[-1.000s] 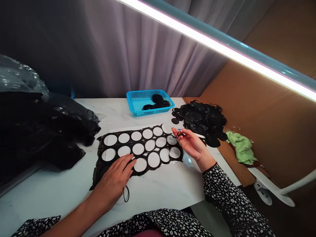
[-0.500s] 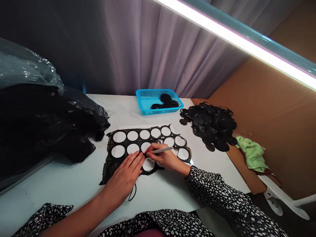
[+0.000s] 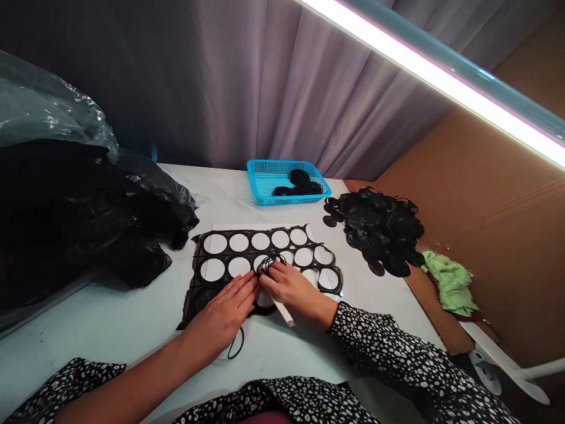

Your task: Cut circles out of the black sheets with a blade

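Note:
A black rubbery sheet (image 3: 228,254) with rows of round holes lies on the white table, pale surface showing through the holes. My left hand (image 3: 227,309) rests on its front part, fingers stretched out and pressing down. My right hand (image 3: 289,288) is closed around a slim white pen-like tool (image 3: 282,312), whose back end points toward me; its tip is hidden under the fingers. A bunch of thin black rings (image 3: 270,262) sits at the right fingertips, and I cannot tell whether they are gripped. One loose black ring (image 3: 238,348) lies beside my left wrist.
A blue basket (image 3: 260,201) with black ring bundles (image 3: 300,181) stands at the back. Black discs and scraps (image 3: 379,227) are heaped at the right, near a green cloth (image 3: 448,280). Black plastic bags (image 3: 79,218) fill the left side. A lit tube lamp (image 3: 424,73) hangs overhead.
The tool in my right hand has swung from pointing right to pointing back toward me. The bunch of rings now shows at the right fingertips. My left hand stays nearly in place.

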Motion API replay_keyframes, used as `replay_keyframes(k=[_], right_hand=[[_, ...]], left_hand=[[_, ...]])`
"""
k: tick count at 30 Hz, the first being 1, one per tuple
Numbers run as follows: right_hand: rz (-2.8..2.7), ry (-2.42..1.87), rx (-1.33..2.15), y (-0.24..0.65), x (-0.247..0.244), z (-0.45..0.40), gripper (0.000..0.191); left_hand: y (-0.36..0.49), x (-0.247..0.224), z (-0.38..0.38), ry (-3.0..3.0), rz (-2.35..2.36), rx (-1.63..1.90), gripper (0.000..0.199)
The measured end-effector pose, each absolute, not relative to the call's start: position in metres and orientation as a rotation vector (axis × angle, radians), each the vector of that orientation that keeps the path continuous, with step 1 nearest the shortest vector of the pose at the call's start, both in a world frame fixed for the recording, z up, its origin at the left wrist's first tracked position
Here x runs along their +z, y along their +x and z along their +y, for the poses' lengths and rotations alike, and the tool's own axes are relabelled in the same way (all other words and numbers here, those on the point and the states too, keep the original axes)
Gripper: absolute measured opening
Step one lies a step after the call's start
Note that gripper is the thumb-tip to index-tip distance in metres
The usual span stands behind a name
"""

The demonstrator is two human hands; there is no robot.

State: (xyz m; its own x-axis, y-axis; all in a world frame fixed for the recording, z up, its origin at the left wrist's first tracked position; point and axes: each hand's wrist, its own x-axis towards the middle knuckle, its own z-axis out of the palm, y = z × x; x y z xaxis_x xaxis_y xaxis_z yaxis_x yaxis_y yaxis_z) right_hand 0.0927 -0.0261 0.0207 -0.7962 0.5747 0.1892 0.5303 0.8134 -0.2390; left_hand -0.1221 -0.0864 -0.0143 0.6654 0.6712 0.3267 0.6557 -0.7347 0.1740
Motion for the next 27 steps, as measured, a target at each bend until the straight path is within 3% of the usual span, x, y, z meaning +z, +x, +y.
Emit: replay_keyframes(k=[3,7,12,16,27], right_hand=[[-2.57,-1.054,0.147,0.107,0.027,0.006,0.013],[-2.002,-1.456,0.29,0.133,0.037,0.063,0.015],[-1.917,-1.297,0.822,0.121,0.033,0.067,0.026],[-1.979,-1.165,1.063,0.097,0.027,0.044,0.023],[-2.079,-1.077,1.116,0.095,0.023,0.032,0.021]], left_hand=[[-0.124,-0.015,-0.089,2.782,1.133,0.559,0.05],[-0.125,-0.009,-0.091,2.746,1.136,0.539,0.048],[-0.12,0.005,-0.073,2.691,1.284,0.61,0.041],[-0.116,0.002,-0.051,2.74,1.316,0.584,0.042],[-0.114,-0.006,-0.049,2.722,1.359,0.486,0.042]])
